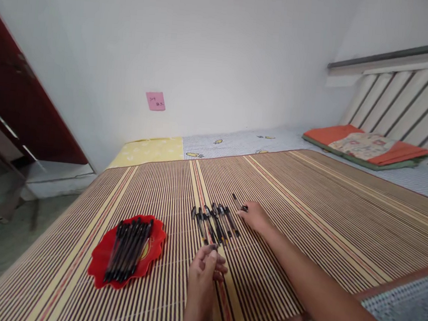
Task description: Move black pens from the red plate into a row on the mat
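My right hand is closed on a pen, whose dark end points away to the upper left. A small black piece also shows at those fingertips. Nearer to me, my left hand has its fingers curled and pinched at the near end of a loose row of pens. Something small and dark shows at its fingertips, too small to name. The row has several black pens and caps lying side by side on the striped mat. To the left, a red scalloped plate carries a bundle of several black pens.
A striped bamboo mat covers the bed. Folded orange and patterned cloth lies at the back right by a white slatted rail. A pink note is on the wall behind. The bed's left edge drops to the floor.
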`<act>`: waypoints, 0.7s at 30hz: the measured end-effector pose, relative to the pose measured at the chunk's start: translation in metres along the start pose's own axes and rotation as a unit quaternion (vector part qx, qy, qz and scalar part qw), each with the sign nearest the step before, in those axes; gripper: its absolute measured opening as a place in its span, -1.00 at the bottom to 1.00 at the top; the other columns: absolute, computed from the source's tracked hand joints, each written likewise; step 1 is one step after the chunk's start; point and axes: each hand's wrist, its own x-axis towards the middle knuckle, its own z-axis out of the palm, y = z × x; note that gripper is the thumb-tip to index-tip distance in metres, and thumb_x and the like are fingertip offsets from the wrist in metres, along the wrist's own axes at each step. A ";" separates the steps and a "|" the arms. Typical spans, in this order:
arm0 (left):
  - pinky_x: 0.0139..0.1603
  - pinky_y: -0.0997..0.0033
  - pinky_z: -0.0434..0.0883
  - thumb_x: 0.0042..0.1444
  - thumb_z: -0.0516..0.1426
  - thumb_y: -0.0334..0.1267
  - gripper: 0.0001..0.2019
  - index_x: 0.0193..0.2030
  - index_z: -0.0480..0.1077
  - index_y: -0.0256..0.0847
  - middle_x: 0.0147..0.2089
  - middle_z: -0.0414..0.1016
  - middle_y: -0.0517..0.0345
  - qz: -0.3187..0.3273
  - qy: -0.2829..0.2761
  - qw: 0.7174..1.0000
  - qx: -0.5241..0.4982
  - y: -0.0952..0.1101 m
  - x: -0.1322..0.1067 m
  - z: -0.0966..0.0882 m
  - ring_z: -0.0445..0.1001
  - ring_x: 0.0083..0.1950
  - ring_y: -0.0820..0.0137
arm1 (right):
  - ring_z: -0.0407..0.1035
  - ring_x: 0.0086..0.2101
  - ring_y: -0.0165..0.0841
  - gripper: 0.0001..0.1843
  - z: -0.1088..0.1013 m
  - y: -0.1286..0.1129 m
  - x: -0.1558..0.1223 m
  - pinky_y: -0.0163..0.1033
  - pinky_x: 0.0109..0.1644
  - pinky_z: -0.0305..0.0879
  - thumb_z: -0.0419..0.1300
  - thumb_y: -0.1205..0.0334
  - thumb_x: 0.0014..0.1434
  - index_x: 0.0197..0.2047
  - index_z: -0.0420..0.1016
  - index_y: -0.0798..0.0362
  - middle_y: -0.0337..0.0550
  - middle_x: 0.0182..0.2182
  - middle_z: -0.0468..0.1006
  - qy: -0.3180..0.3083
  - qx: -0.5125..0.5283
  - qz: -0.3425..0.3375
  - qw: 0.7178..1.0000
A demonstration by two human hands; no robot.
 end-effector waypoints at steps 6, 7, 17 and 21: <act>-0.53 0.55 0.25 0.04 0.29 0.03 -0.58 -0.16 0.46 -0.31 -0.42 0.54 0.08 0.009 -0.008 1.000 0.018 -0.005 0.002 -0.001 0.45 -0.50 0.47 | 0.50 -0.21 -0.24 -0.77 0.015 -0.009 0.000 -0.27 -0.30 0.12 0.24 0.08 0.24 -0.19 0.60 0.05 0.02 -0.22 0.65 0.004 -0.033 0.000 0.999; -0.52 0.55 0.25 0.04 0.29 0.03 -0.59 -0.17 0.46 -0.31 -0.42 0.54 0.08 0.007 -0.009 1.000 0.020 -0.004 0.001 -0.001 0.44 -0.50 0.48 | 0.50 -0.18 -0.23 -0.76 0.010 -0.003 -0.002 -0.27 -0.28 0.13 0.19 0.09 0.28 -0.14 0.59 0.06 0.04 -0.17 0.64 0.014 -0.038 0.006 0.999; -0.52 0.55 0.23 0.04 0.28 0.02 -0.60 -0.17 0.47 -0.30 -0.43 0.54 0.11 -0.007 -0.026 0.999 0.034 -0.002 -0.004 0.004 0.45 -0.50 0.49 | 0.52 -0.16 -0.18 -0.82 0.003 0.026 -0.022 -0.24 -0.29 0.15 0.22 0.26 0.25 -0.10 0.56 0.12 0.08 -0.15 0.64 0.003 -0.056 0.041 0.998; -0.52 0.55 0.22 0.03 0.29 0.02 -0.60 -0.19 0.48 -0.30 -0.43 0.55 0.09 -0.008 -0.023 0.999 0.025 -0.003 -0.004 0.003 0.44 -0.51 0.49 | 0.51 -0.20 -0.22 -0.85 0.013 0.007 -0.026 -0.26 -0.31 0.11 0.20 0.26 0.27 -0.14 0.55 0.10 0.04 -0.20 0.65 0.000 -0.043 0.014 0.999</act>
